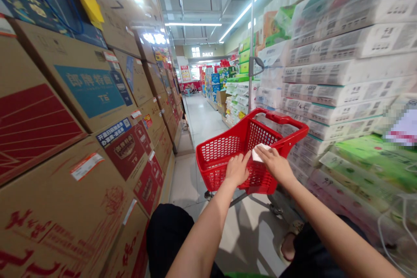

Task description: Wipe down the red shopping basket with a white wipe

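A red plastic shopping cart (224, 156) with perforated basket walls stands in front of me, its handle toward the right. My left hand (237, 168) rests on the near side of the basket, fingers stretched out over the rim with nothing in them. My right hand (276, 165) presses a crumpled white cloth (259, 153) against the near rim, just right of the left hand. Whether the cloth is fabric or paper I cannot tell. The fingers of the right hand lie bent over it and partly hide it. The basket's bottom is mostly hidden by the near wall.
Stacked cardboard cartons (91, 82) line the left side. On the right rise piles of white wrapped packs (329, 95), with green packs (361, 160) lower down. A thin metal pole (251, 43) stands behind the cart. The tiled aisle (202, 113) runs away ahead.
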A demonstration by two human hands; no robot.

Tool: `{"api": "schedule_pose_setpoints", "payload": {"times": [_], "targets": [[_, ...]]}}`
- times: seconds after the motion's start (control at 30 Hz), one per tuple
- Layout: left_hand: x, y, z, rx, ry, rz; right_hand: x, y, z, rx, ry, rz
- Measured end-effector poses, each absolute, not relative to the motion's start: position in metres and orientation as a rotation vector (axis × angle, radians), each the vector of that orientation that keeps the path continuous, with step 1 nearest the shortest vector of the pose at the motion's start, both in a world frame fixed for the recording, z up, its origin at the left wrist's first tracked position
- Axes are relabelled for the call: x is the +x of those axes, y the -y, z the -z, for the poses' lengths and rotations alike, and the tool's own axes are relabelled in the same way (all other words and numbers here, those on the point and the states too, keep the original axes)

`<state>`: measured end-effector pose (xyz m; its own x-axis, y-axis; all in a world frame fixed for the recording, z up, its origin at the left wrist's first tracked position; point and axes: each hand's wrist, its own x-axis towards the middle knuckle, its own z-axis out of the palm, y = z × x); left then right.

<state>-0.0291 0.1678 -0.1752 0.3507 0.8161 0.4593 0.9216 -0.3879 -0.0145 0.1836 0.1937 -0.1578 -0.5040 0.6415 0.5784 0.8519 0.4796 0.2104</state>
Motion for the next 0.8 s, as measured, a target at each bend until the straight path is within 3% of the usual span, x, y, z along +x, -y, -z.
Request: {"api": "schedule_pose_setpoints", "payload": {"times": [0.2,0.47,0.7,0.8], "targets": [[-0.027,-0.168,0.177,-2.379,1.556,0.592,0.232,-0.209,0.144,-1.403,2.04,0.734],[-0.026,-0.169,0.175,-2.386,1.551,0.585,0.156,-0.183,0.174,-1.294,2.236,0.596],[-0.026,-0.163,0.176,-2.391,1.548,0.614,0.227,-0.197,0.143,-1.437,2.096,0.691],[-0.018,-0.164,0.178,-2.382,1.557,0.614,0.212,-0.192,0.149,-1.495,2.025,0.656]]}}
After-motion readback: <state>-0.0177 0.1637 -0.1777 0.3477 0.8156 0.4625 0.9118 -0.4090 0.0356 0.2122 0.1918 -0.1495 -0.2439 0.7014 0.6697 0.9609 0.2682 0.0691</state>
